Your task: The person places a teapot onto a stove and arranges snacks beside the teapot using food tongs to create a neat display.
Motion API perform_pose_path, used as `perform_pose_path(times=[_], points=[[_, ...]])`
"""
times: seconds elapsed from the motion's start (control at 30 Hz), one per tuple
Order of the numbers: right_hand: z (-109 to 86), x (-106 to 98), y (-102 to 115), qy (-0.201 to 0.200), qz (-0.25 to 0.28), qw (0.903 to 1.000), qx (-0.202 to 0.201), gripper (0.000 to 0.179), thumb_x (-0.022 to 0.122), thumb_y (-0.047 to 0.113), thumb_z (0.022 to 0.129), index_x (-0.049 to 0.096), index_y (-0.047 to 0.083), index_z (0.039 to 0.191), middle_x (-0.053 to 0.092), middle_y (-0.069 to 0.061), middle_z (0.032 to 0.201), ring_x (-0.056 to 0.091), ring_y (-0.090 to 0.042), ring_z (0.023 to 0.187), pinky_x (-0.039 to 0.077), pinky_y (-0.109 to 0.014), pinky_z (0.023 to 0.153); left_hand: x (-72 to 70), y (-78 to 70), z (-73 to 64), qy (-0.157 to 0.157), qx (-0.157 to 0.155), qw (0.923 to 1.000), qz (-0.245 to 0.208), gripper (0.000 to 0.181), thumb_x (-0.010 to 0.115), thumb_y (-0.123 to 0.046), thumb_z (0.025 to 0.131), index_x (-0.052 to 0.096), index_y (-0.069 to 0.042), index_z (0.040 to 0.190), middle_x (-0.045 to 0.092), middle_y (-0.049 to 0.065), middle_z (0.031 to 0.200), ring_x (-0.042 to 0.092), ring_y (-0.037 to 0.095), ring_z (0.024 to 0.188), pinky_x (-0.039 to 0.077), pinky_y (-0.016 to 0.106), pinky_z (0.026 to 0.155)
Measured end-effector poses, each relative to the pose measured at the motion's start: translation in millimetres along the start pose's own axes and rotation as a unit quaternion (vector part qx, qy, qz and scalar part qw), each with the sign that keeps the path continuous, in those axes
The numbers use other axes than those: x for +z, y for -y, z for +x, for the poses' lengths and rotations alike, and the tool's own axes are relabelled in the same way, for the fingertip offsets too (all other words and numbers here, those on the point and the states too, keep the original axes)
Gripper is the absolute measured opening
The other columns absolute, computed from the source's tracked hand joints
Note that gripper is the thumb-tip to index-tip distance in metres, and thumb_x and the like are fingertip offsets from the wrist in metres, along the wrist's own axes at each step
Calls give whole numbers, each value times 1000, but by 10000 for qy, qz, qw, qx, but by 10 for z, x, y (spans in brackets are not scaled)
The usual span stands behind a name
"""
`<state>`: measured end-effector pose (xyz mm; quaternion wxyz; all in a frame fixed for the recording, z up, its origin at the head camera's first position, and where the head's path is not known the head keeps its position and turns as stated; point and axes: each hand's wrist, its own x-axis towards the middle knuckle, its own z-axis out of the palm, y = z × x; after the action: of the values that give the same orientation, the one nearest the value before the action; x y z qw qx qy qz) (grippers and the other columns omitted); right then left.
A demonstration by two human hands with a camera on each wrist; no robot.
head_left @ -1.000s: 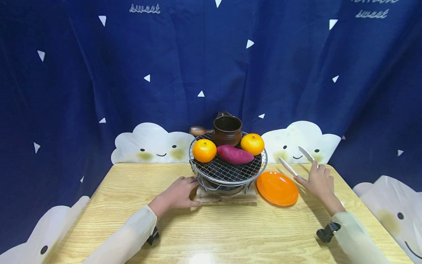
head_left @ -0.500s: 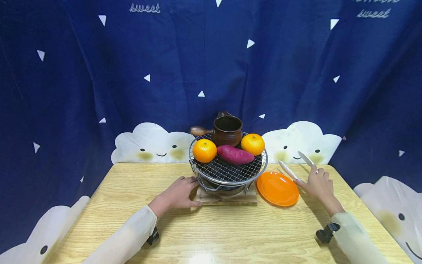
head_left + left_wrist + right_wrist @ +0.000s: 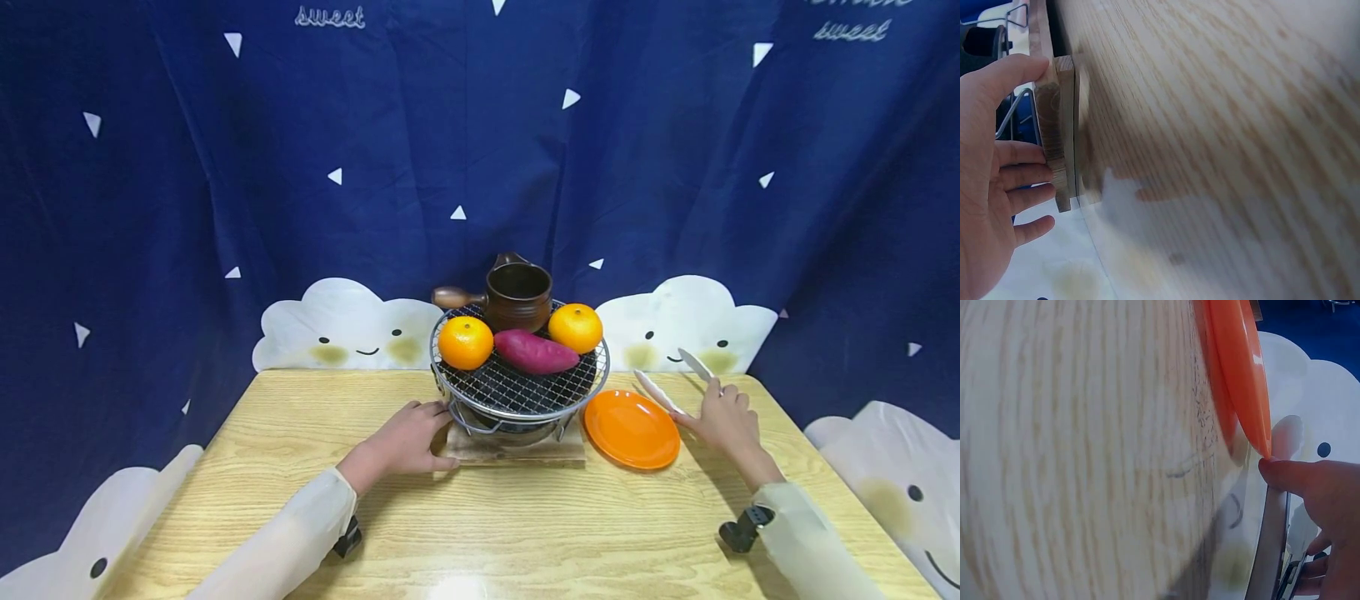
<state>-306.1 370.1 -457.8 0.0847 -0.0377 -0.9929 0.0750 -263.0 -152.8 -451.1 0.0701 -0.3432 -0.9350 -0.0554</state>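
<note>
My left hand (image 3: 401,439) holds the left end of the wooden board (image 3: 517,452) under a small round tabletop grill (image 3: 517,408). In the left wrist view its thumb rests at one corner of the board and the fingertips lie against the end. On the wire mesh sit two mandarins (image 3: 466,343), a purple sweet potato (image 3: 536,352) and a brown side-handled pot (image 3: 517,300). My right hand (image 3: 727,421) grips a pair of tongs (image 3: 655,390) with white tips, their arms spread with nothing between them. Beside it lies an orange plate (image 3: 632,428).
The grill stands near the back of a light wooden table (image 3: 480,533). A dark blue curtain (image 3: 375,208) with white cloud shapes hangs right behind it. The plate lies between the grill and the right hand.
The tongs' tips have lowered slightly and drawn a little closer together. My left hand, the grill and everything on it stay in place.
</note>
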Motion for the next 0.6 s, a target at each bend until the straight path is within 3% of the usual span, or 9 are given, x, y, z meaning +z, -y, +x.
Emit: perform_pose_path(times=[0.6], points=[[11,6,-34,188,-26,9998,-15,98,78,54,82,37,-23,125,45,-45,103,46,-55,92,48,-59,69,16,22,14,-42,125,9999,106,79,71,-60,83,61,-5,138,63,14,141,61,29,127,50,51,104]])
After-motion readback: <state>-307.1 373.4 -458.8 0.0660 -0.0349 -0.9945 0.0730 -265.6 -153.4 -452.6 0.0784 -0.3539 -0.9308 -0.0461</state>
